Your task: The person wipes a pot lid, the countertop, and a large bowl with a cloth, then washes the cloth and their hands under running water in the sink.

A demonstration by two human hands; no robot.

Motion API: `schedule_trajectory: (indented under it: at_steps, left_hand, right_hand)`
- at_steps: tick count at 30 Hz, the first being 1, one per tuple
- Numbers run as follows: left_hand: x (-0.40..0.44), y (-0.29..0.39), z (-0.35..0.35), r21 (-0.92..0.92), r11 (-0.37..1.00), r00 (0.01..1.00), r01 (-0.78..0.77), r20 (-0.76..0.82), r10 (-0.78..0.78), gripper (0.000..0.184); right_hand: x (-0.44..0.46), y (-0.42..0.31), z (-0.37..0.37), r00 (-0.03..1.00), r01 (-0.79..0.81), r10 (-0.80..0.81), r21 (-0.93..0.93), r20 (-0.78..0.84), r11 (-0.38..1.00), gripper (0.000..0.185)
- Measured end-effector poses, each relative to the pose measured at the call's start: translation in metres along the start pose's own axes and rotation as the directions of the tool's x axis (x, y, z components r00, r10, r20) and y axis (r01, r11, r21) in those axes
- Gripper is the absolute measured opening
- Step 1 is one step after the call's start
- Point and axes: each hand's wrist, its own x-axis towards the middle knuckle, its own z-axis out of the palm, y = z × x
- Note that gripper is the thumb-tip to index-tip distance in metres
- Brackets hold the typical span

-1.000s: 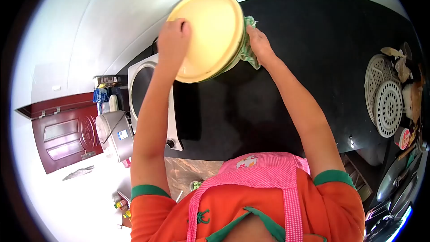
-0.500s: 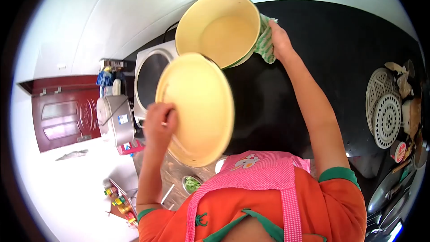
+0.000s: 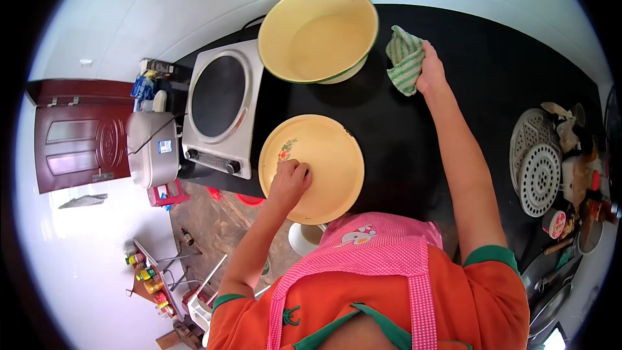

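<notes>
My left hand (image 3: 291, 183) grips the middle of a round, cream-yellow lid (image 3: 334, 168) with a small flower print. The lid lies level over the counter's front edge, close to my apron. Beyond it stands a deep yellow pot (image 3: 317, 35) with a dark green rim, uncovered, and its inside looks bare. In my right hand (image 3: 431, 70) is a green-and-white striped cloth (image 3: 405, 60), held above the black counter to the right of the pot and apart from it.
A silver induction cooker (image 3: 220, 100) sits left of the pot, with a rice cooker (image 3: 153, 149) farther left. Two perforated steamer plates (image 3: 540, 179) lie on the right beside a small round tub (image 3: 554, 223). A black counter (image 3: 479, 52) runs beneath.
The lid has come off the pot, toward my body, and now lies flatter. My right hand has moved away from the pot's side with the cloth. The view has shifted, showing the whole cooker.
</notes>
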Motion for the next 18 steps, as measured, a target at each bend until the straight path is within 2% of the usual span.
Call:
schedule_trajectory:
  at_steps: [9, 12, 15, 16, 17, 18]
  left_hand:
    - [0.006, 0.007, 0.021, -0.014, 1.000, 0.999, 0.020, 0.047, -0.019, 0.021]
    - [0.008, 0.005, 0.021, -0.037, 0.996, 0.991, 0.076, 0.111, -0.071, 0.026]
    - [0.039, 0.012, 0.007, 0.012, 0.994, 0.993, 0.110, 0.037, -0.111, 0.039]
    - [0.052, 0.005, 0.011, -0.318, 0.843, 0.900, 0.434, 0.118, -0.420, 0.049]
    - [0.075, 0.005, 0.010, -0.560, 0.490, 0.713, 0.668, 0.294, -0.636, 0.059]
    - [0.096, 0.007, 0.005, -0.774, 0.013, 0.548, 0.634, 0.437, -0.713, 0.071]
  right_hand:
    - [-0.026, -0.043, -0.034, 1.000, -0.026, 0.025, 0.069, 0.016, 0.997, 0.035]
    - [-0.032, -0.048, -0.041, 0.998, -0.053, 0.049, 0.084, 0.042, 0.995, 0.035]
    - [-0.032, -0.053, -0.049, 0.994, -0.085, 0.076, 0.121, 0.078, 0.989, 0.035]
    - [-0.034, -0.055, -0.049, 0.991, -0.106, 0.094, 0.136, 0.093, 0.985, 0.035]
    - [-0.038, -0.055, -0.047, 0.987, -0.129, 0.114, 0.150, 0.109, 0.980, 0.036]
    - [-0.042, -0.057, -0.045, 0.982, -0.152, 0.129, 0.168, 0.138, 0.974, 0.038]
